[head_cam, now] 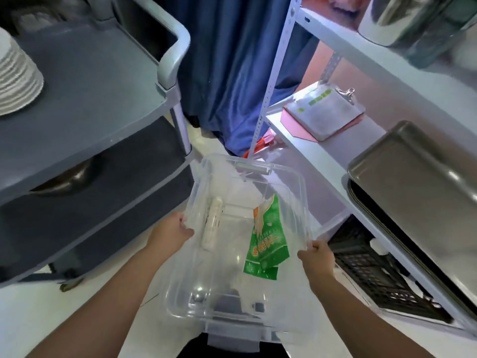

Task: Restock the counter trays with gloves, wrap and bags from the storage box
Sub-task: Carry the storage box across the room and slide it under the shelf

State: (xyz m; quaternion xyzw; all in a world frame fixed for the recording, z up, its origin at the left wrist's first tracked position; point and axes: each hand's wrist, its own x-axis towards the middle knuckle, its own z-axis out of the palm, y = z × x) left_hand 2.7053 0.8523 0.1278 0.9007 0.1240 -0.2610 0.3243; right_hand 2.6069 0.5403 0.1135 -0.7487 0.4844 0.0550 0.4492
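I hold a clear plastic storage box in front of me, above the floor. My left hand grips its left rim and my right hand grips its right rim. Inside, a white roll of wrap lies along the left wall. Green glove packets lean against the right side. A clear lid or bottom part of the box shows nearest to me, with a grey latch at its front edge.
A grey trolley stands at the left with stacked white plates on top. A white metal shelf rack at the right carries a clipboard and steel trays. A black crate sits under it. A blue curtain hangs behind.
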